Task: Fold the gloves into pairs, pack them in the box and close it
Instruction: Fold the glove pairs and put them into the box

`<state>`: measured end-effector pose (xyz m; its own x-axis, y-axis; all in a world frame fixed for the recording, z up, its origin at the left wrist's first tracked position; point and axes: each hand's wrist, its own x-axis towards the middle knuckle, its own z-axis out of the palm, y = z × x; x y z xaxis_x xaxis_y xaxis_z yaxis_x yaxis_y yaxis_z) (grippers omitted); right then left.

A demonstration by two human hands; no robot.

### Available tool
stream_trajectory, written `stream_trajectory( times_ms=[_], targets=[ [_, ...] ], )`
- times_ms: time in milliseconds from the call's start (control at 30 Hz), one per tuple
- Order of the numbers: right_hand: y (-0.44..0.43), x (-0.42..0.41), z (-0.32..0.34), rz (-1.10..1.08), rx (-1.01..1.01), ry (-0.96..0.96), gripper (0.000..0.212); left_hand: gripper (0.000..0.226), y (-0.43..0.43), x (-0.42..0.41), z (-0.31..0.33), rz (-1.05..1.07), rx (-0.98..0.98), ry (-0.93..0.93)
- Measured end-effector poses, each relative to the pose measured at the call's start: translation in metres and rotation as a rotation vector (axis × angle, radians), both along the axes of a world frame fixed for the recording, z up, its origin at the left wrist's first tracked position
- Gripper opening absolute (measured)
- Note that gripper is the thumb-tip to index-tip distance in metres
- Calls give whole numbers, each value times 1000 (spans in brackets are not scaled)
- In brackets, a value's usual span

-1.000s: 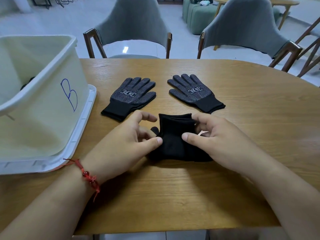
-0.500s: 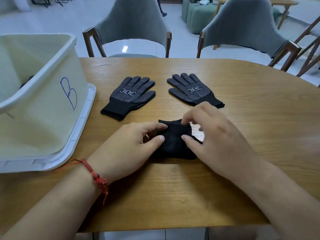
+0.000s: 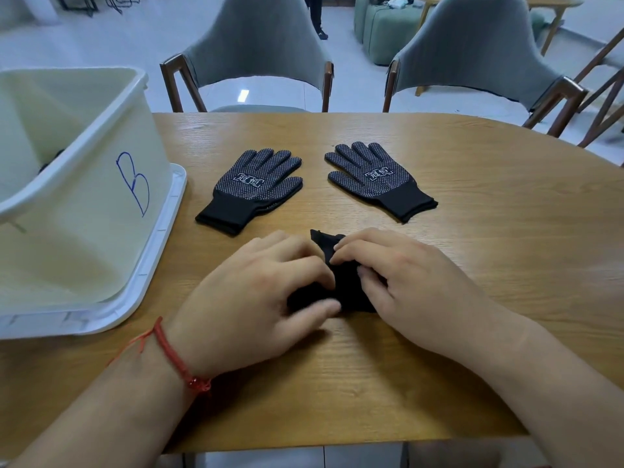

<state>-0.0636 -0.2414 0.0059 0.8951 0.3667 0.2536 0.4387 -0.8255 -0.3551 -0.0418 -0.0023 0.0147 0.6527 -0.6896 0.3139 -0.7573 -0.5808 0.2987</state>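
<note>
Box [image 3: 101,251] w/ dark item [image 3: 50,160] inside, unclear what; L hand [image 3: 256,298] + R hand [image 3: 408,285] grip folded gloves [image 3: 349,282].

I count two flat piles of dotted gloves [image 3: 258,187] [image 3: 378,179], one folded black bundle [image 3: 347,285] under my two hands [image 3: 256,292] [image 3: 405,285], one white box [image 3: 84,231], two grey chairs [image 3: 256,38] [image 3: 472,45], one bench [image 3: 489,265].

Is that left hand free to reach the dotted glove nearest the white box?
Probably yes. The left hand holds the folded gloves just short of that dotted glove, with only bare table between them; it would have to release its grip first.
</note>
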Motion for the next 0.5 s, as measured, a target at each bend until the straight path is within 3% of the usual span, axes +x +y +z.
stream_trajectory(
  times_ms=[200, 300, 500],
  targets=[
    [3, -10, 17, 41, 34, 57, 24, 24, -3, 6, -4, -13, 50, -187],
    [9, -11, 14, 37, -61, 19, 35, 21, -5, 4, -3, -13, -13, -270],
    [6, -4, 7, -12, 159, 30, 21, 25, -4, 4, -2, 57, -171, -70]
  ],
)
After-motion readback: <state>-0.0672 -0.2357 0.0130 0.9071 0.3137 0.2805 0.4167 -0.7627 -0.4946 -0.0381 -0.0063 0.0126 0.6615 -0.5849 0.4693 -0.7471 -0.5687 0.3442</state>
